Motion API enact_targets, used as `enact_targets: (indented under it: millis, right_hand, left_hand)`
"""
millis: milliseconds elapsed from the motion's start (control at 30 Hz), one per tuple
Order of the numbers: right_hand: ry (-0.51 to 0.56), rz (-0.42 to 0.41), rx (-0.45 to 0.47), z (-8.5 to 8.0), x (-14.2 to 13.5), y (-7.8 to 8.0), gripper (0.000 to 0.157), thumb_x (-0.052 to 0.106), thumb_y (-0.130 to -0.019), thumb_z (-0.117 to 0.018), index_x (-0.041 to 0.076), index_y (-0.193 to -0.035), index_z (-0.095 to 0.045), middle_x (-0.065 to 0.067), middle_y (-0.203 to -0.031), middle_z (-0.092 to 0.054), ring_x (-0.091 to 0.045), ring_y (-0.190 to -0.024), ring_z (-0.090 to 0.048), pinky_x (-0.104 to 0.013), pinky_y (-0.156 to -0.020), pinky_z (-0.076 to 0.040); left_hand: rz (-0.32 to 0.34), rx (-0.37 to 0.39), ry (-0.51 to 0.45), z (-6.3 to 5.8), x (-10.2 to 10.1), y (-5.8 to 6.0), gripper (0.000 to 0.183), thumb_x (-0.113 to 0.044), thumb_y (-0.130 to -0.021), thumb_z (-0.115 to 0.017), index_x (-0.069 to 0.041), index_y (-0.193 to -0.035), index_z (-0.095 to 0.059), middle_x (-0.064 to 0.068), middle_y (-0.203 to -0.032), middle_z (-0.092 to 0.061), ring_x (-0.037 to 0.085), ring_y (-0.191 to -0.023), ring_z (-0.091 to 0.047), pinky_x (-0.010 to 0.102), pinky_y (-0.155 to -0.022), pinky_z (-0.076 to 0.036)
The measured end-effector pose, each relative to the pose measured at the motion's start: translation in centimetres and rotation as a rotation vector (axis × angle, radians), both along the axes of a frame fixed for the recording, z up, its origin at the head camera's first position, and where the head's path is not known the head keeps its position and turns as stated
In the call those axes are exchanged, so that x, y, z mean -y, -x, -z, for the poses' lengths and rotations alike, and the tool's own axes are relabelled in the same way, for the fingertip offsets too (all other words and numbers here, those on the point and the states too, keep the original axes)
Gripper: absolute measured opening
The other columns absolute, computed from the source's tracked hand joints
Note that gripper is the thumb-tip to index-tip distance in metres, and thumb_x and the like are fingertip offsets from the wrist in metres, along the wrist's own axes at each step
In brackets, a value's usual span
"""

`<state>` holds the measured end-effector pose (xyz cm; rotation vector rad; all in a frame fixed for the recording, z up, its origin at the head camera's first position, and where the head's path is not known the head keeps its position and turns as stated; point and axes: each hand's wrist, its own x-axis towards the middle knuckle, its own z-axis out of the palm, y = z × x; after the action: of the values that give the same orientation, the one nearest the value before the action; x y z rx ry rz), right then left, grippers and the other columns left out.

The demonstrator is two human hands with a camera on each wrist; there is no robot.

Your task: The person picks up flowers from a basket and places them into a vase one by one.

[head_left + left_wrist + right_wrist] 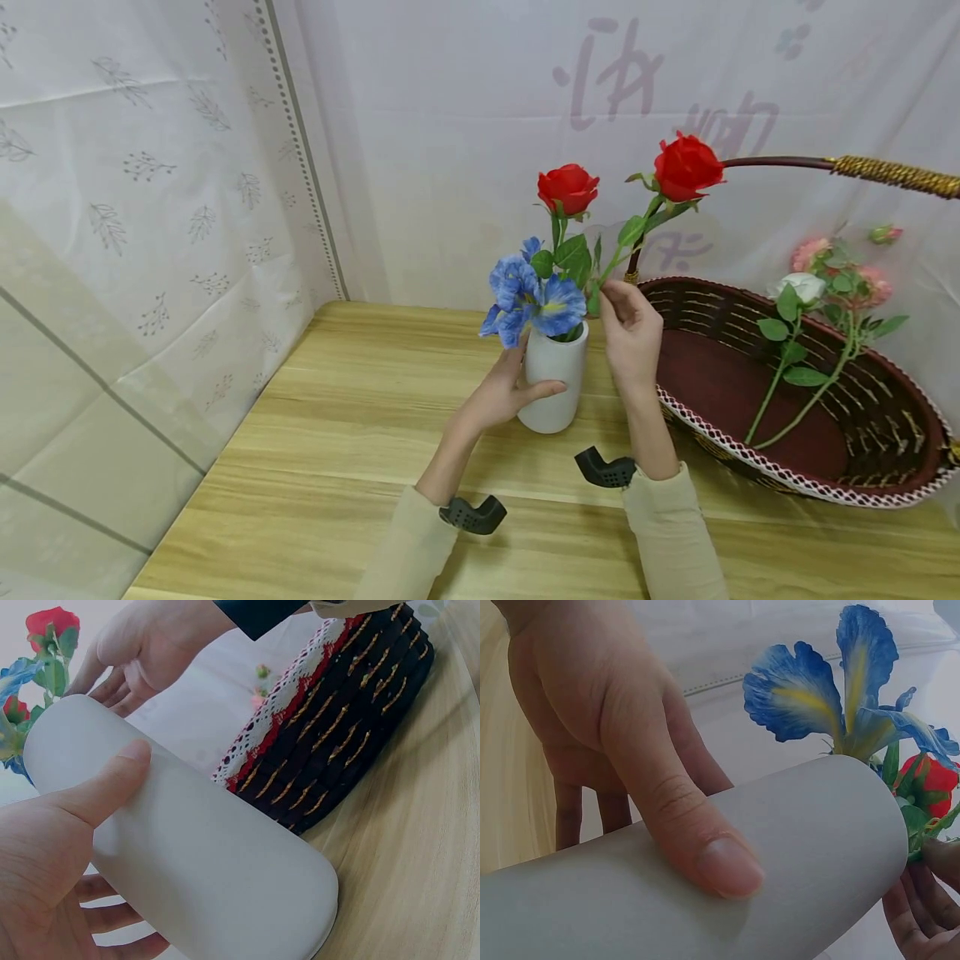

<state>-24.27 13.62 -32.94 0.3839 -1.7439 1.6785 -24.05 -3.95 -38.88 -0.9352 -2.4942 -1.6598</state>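
Observation:
A white vase stands on the wooden table, and my left hand holds it round its side. In the left wrist view the thumb lies across the front of the vase, with the other fingers behind. Blue irises and a red rose rise from the vase's mouth. Just right of the rim, my right hand pinches the stem of a second red rose, which leans up and to the right. The lower end of that stem is hidden by fingers and leaves.
To the right sits a dark woven basket with white lace trim and an arched handle. A white rose and a stem of pink flowers lean inside it. Patterned cloth hangs behind the table.

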Motion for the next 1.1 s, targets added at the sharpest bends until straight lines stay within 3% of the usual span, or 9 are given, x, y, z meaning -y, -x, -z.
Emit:
enact_targets:
  millis: [300, 600, 767, 967, 1100]
  right_hand:
    - [0.029, -0.060, -0.009, 0.2, 0.0, 0.1, 0.019, -0.004, -0.086, -0.059, -0.017, -0.099, -0.057, -0.014, -0.085, -0.061, -0.013, -0.069, -0.060, -0.025, -0.066, -0.050]
    - [-0.021, -0.002, 0.034, 0.1, 0.1, 0.0, 0.017, -0.002, -0.086, -0.060, -0.012, -0.100, -0.062, -0.001, -0.087, -0.062, -0.009, -0.078, -0.061, -0.019, -0.067, -0.047]
    - [-0.033, -0.019, 0.017, 0.1, 0.2, 0.1, 0.016, -0.004, -0.084, -0.062, -0.014, -0.097, -0.062, -0.007, -0.085, -0.063, -0.010, -0.076, -0.061, -0.020, -0.068, -0.048]
    - [-0.039, -0.024, 0.013, 0.3, 0.4, 0.2, 0.015, -0.005, -0.083, -0.062, -0.015, -0.095, -0.062, -0.011, -0.084, -0.064, -0.011, -0.076, -0.060, -0.022, -0.067, -0.045]
    - [-0.024, -0.007, 0.027, 0.4, 0.5, 0.2, 0.015, -0.002, -0.084, -0.063, -0.014, -0.093, -0.063, -0.014, -0.082, -0.063, -0.014, -0.072, -0.058, -0.022, -0.066, -0.045]
  left_hand:
    - [0.030, -0.025, -0.019, 0.1, 0.0, 0.1, 0.083, -0.027, -0.084, -0.068, -0.016, -0.146, -0.015, 0.001, -0.137, -0.036, 0.016, -0.121, -0.041, 0.039, -0.093, -0.040]
    - [0.017, -0.012, -0.010, 0.1, 0.0, 0.0, 0.084, -0.027, -0.083, -0.068, -0.016, -0.146, -0.013, 0.002, -0.139, -0.034, 0.017, -0.123, -0.039, 0.040, -0.093, -0.040]
    - [0.010, -0.016, -0.013, 0.2, 0.0, 0.0, 0.085, -0.026, -0.083, -0.069, -0.016, -0.147, -0.013, 0.003, -0.140, -0.033, 0.018, -0.124, -0.038, 0.041, -0.094, -0.039]
    - [0.011, -0.053, -0.034, 1.7, -0.1, 1.0, 0.085, -0.031, -0.082, -0.069, -0.026, -0.146, -0.013, -0.002, -0.139, -0.032, 0.014, -0.123, -0.038, 0.041, -0.094, -0.039]
    - [-0.010, -0.047, -0.006, 2.9, -0.1, 1.8, 0.086, -0.043, -0.080, -0.067, -0.035, -0.144, -0.009, -0.006, -0.138, -0.030, 0.010, -0.123, -0.037, 0.038, -0.094, -0.039]
